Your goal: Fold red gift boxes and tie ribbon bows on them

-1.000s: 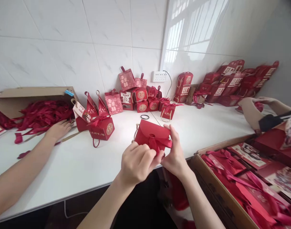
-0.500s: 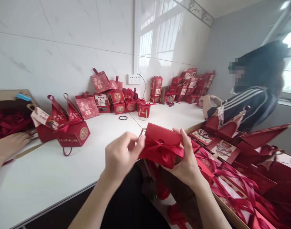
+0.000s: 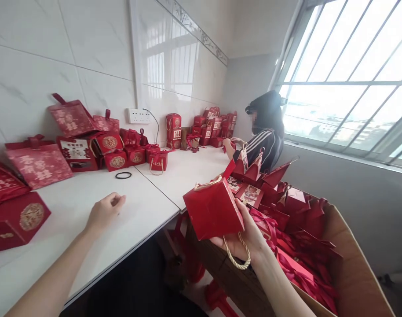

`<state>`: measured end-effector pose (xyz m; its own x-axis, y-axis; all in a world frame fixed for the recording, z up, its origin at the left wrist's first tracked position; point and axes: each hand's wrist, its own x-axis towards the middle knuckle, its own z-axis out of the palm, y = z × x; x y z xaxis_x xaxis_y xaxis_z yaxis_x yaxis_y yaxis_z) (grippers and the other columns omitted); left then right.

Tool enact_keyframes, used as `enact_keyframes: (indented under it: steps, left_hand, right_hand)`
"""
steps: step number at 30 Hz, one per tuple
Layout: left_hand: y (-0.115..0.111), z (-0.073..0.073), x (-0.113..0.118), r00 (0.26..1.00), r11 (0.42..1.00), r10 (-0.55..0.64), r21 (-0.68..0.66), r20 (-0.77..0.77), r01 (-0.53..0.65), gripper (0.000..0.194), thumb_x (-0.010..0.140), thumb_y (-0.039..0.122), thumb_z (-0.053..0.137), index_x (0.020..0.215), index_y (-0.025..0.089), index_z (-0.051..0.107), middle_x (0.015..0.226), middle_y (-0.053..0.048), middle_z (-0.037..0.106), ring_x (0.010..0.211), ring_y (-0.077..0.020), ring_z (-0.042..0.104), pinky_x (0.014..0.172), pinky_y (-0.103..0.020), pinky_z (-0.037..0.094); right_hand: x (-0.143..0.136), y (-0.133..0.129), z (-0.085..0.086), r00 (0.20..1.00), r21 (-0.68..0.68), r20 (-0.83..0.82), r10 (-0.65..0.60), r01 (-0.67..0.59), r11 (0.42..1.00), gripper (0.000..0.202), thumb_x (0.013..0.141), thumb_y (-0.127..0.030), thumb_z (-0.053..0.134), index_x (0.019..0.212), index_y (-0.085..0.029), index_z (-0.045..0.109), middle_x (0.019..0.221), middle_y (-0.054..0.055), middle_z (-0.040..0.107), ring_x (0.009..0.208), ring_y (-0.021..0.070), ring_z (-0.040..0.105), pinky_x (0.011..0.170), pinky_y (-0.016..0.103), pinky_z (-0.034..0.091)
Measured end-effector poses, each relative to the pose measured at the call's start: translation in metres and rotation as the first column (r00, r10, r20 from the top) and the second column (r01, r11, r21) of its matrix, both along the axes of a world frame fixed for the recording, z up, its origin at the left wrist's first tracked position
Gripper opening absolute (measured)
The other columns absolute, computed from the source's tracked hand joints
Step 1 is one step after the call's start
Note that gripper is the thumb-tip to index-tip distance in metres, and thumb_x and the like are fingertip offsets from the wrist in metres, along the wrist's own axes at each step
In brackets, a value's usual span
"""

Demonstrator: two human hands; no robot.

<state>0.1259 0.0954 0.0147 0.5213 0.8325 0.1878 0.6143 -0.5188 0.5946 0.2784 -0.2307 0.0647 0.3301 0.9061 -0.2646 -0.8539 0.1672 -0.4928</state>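
Observation:
My right hand [image 3: 243, 237] holds a small red gift box [image 3: 214, 209] from below, over the gap between the table and the carton. One gold rope handle lies across the box's top and another loops down by my palm. Over the white table [image 3: 155, 193], my left hand [image 3: 107, 209] has its fingers curled together, and whether anything small is between them cannot be made out. A black ring [image 3: 123, 175] lies on the table just beyond it.
A large carton [image 3: 352, 251] full of red boxes and ribbons stands at the right. Several red boxes [image 3: 117, 152] line the wall. A person [image 3: 263, 127] in a dark striped jacket works at the table's far end, near a barred window [image 3: 349, 83].
The view has swung right. My left hand has let go of the box and moved left over the table. The box has been turned in my right hand, so its ribbon bow no longer shows.

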Motion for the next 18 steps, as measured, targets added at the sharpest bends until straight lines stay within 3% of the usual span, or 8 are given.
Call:
enact_keyframes:
  steps: [5, 10, 18]
  left_hand:
    - [0.000, -0.002, -0.005, 0.994, 0.999, -0.024, 0.023, -0.106, 0.027, 0.029, 0.082, 0.042, 0.041, 0.062, 0.021, 0.040, 0.052, 0.005, 0.049, 0.055, -0.0124, 0.048, 0.057, -0.021, 0.033]
    - [0.001, -0.006, -0.001, 0.986, 0.995, -0.064, 0.068, -0.153, 0.075, 0.028, 0.083, 0.042, 0.040, 0.063, 0.021, 0.039, 0.058, 0.004, 0.051, 0.055, -0.0122, 0.045, 0.055, -0.021, 0.032]
    - [-0.002, 0.000, -0.004, 0.987, 0.995, -0.066, 0.060, -0.145, 0.075, 0.027, 0.082, 0.041, 0.044, 0.063, 0.021, 0.044, 0.056, 0.006, 0.051, 0.055, -0.0110, 0.046, 0.054, -0.019, 0.031]
  right_hand:
    - [-0.006, -0.003, 0.002, 0.998, 0.008, -0.028, -0.054, 0.055, 0.998, 0.038, 0.090, -0.054, 0.043, 0.091, -0.022, 0.063, 0.084, 0.000, 0.074, 0.087, 0.0155, 0.068, 0.086, 0.036, 0.053]
    - [-0.010, -0.006, 0.004, 0.997, 0.009, 0.004, -0.082, 0.082, 0.997, 0.037, 0.092, -0.053, 0.042, 0.099, -0.023, 0.063, 0.089, -0.001, 0.074, 0.090, 0.0153, 0.067, 0.094, 0.039, 0.049]
    - [-0.014, -0.013, 0.005, 0.992, 0.018, 0.068, -0.102, 0.101, 0.995, 0.038, 0.089, -0.056, 0.043, 0.096, -0.024, 0.063, 0.093, 0.000, 0.074, 0.093, 0.0188, 0.067, 0.091, 0.044, 0.051]
